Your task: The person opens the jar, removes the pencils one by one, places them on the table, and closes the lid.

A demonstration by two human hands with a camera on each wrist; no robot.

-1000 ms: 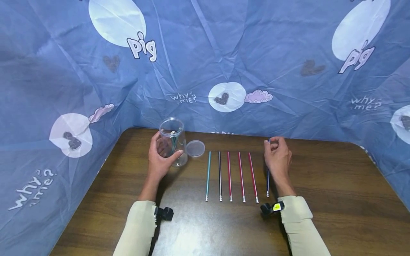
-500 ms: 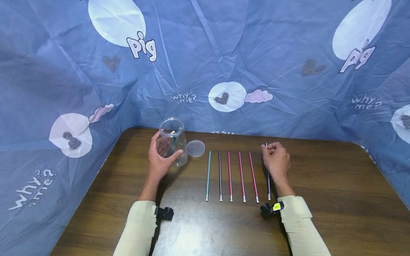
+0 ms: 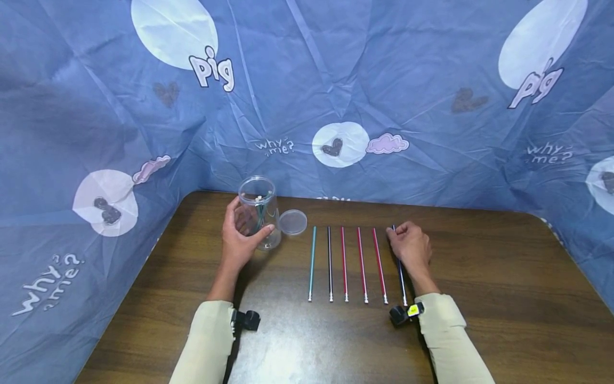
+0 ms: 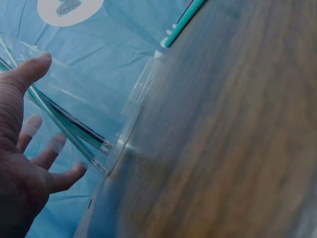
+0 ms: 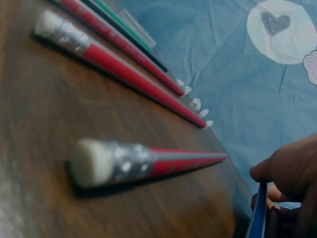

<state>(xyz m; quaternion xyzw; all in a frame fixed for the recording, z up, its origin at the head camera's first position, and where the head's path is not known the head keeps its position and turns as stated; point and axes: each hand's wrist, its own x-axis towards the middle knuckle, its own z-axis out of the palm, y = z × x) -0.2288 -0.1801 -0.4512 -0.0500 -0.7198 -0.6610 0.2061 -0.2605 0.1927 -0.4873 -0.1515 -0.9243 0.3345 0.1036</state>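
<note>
My left hand (image 3: pixel 237 240) grips a clear round jar (image 3: pixel 269 237), thumb in front and fingers around its far side. The jar stands upright and uncovered; several pencils (image 4: pixel 67 121), some teal and at least one dark, lean inside. At the right, my right hand (image 3: pixel 411 248) pinches a dark blue pencil (image 3: pixel 401 282) near its far end, its eraser towards me. Left of it lie a teal pencil (image 3: pixel 312 264), a black pencil (image 3: pixel 330 264) and three red pencils, the nearest to the hand being the rightmost red pencil (image 3: pixel 379 266).
A clear round lid (image 3: pixel 293 222) lies flat just right of the jar. All of this is on a brown wooden table (image 3: pixel 307 341). A blue printed cloth (image 3: pixel 288 106) hangs along the table's back and sides.
My right hand has drawn the dark blue pencil towards me and a little left, nearer the row, its far end now tilted left. The left hand and jar have stayed in place.
</note>
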